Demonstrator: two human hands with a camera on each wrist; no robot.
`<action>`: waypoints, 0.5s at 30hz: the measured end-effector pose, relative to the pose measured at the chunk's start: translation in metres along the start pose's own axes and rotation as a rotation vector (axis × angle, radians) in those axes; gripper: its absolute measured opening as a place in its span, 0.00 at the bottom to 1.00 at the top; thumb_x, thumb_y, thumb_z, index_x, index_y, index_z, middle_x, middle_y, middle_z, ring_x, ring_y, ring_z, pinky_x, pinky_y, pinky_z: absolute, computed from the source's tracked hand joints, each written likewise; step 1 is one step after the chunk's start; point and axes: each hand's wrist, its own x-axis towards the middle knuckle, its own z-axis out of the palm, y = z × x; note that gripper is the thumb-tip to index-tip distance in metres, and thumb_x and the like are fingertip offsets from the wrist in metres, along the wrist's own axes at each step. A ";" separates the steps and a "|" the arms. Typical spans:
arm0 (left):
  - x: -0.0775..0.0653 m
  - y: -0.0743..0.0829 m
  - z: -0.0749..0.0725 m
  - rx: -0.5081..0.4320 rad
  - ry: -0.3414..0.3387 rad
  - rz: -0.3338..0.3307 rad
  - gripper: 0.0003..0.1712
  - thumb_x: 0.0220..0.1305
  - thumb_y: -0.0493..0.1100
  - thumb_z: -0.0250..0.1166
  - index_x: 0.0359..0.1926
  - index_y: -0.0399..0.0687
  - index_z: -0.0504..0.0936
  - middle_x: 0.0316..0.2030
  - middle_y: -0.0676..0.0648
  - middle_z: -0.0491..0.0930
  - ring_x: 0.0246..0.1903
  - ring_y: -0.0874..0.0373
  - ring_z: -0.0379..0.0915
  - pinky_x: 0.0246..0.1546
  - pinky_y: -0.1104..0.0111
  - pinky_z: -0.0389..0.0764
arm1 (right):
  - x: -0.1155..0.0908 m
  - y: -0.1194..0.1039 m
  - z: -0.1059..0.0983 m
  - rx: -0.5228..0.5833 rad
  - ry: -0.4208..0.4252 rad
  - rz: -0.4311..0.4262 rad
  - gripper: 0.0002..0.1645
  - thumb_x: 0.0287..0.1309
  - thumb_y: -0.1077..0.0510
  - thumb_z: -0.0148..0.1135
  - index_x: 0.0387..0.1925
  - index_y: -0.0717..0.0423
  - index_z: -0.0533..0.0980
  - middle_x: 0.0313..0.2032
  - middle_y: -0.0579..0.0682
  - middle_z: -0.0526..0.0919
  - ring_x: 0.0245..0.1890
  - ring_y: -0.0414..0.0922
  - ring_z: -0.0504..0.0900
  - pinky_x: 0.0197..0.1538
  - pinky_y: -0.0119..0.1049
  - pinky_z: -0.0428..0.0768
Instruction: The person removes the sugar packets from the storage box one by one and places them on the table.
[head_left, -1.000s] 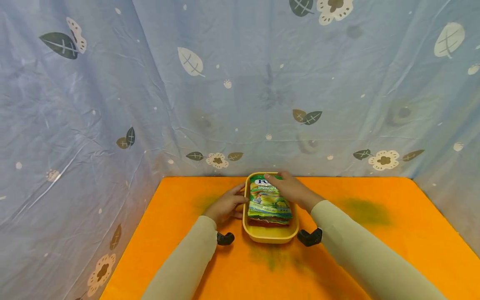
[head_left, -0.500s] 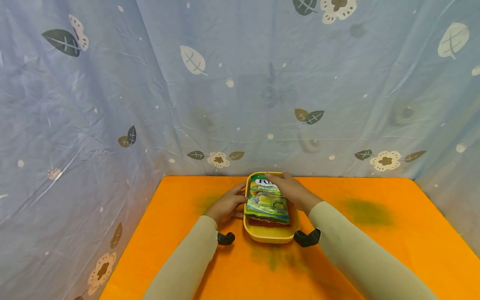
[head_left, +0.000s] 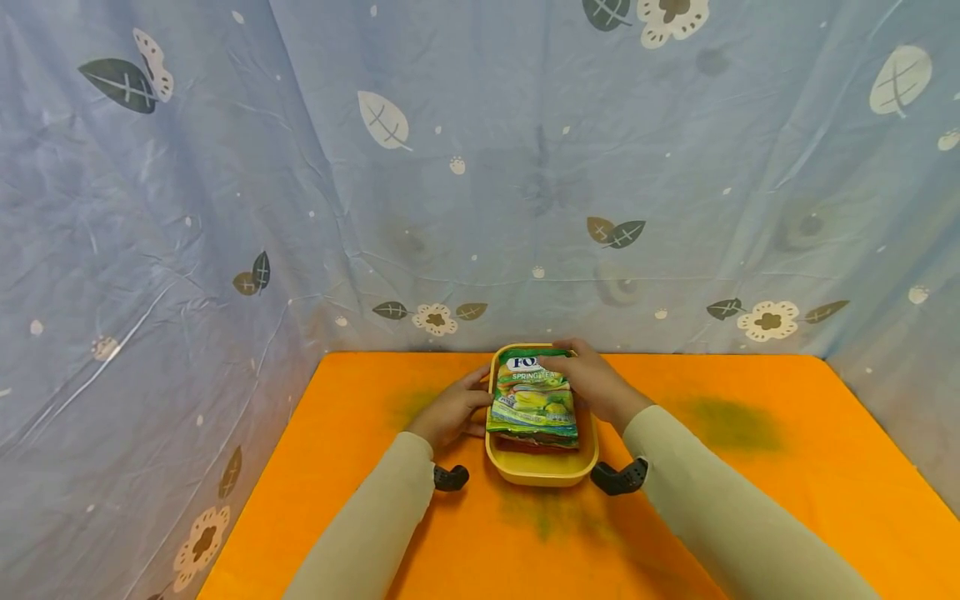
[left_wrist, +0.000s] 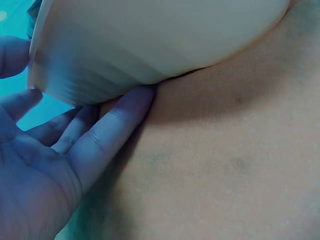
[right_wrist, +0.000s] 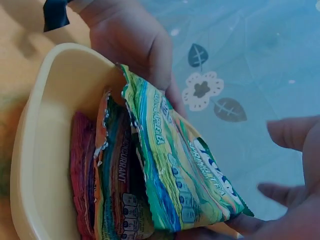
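Note:
A yellow plastic tub [head_left: 540, 477] stands on the orange table, with several candy packets inside. Topmost is a green candy packet [head_left: 532, 404] marked SPRING TEA, tilted over a packet reading blackcurrant [right_wrist: 122, 175] and a red packet [right_wrist: 82, 160] in the right wrist view. My left hand [head_left: 448, 412] rests against the tub's left wall; the left wrist view shows its fingers spread along the outside, thumb near the rim. My right hand [head_left: 597, 383] lies over the tub's far right corner, fingers spread, one touching the green packet's end.
The orange table [head_left: 345, 467] ends at a blue curtain [head_left: 480, 208] with leaves and flowers, close behind the tub. More curtain hangs at both sides. A black strap [head_left: 621, 477] shows on the right wrist and another [head_left: 450, 477] on the left.
My right thumb has slid right and back off the green packet's label. The packet has shifted slightly left in the tub. My left hand and the tub stay put.

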 end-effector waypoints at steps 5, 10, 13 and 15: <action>0.001 -0.001 0.000 -0.005 -0.001 0.007 0.47 0.74 0.37 0.62 0.89 0.59 0.55 0.77 0.40 0.68 0.60 0.45 0.81 0.43 0.47 0.91 | 0.005 0.010 -0.001 0.112 -0.044 -0.008 0.43 0.81 0.57 0.60 0.86 0.55 0.50 0.76 0.67 0.62 0.65 0.62 0.76 0.67 0.60 0.78; -0.001 -0.001 0.001 -0.013 0.004 0.004 0.47 0.75 0.37 0.62 0.89 0.60 0.55 0.78 0.41 0.68 0.59 0.46 0.82 0.42 0.49 0.91 | 0.008 0.022 -0.004 0.207 -0.090 0.009 0.43 0.80 0.62 0.60 0.85 0.55 0.52 0.68 0.68 0.70 0.52 0.57 0.83 0.55 0.50 0.87; -0.002 0.000 0.001 -0.012 0.004 0.009 0.47 0.75 0.37 0.62 0.89 0.60 0.54 0.78 0.41 0.68 0.55 0.46 0.84 0.42 0.49 0.91 | 0.008 0.025 -0.004 0.222 -0.118 0.009 0.44 0.78 0.64 0.62 0.85 0.53 0.53 0.68 0.68 0.70 0.50 0.56 0.85 0.53 0.51 0.88; -0.003 0.001 0.002 -0.008 0.003 0.012 0.47 0.76 0.37 0.62 0.89 0.60 0.54 0.78 0.41 0.67 0.52 0.45 0.86 0.42 0.49 0.91 | 0.008 0.028 -0.004 0.231 -0.132 0.012 0.44 0.77 0.66 0.63 0.85 0.53 0.54 0.69 0.68 0.69 0.50 0.56 0.85 0.53 0.52 0.88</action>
